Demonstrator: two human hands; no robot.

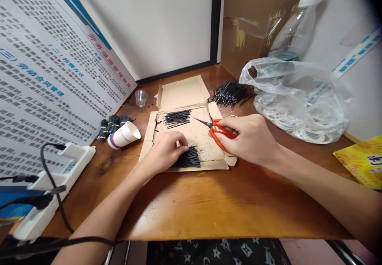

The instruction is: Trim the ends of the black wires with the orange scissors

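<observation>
My right hand [250,137] grips a pair of small scissors [222,135] with orange-red handles. Their dark, pointed blades face left above an opened cardboard box [209,164]. My left hand [165,150] is curled over the near bundle of thin black strips [192,157] in the box, covering part of it. Its thumb and index fingertips come close together; whatever they may pinch is too small to name. Farther back in the box lies a second row of black strips [178,117]. Tiny dark bits are scattered on the cardboard between the bundles.
Behind the box at right is a larger heap of black strips [231,94]. A plastic bag [298,102] of white cords and a bottle [295,26] stand to the right. On the left are a tipped paper cup [123,135], tied black bundles [112,125], a clear cup [141,98] and a power strip [59,185].
</observation>
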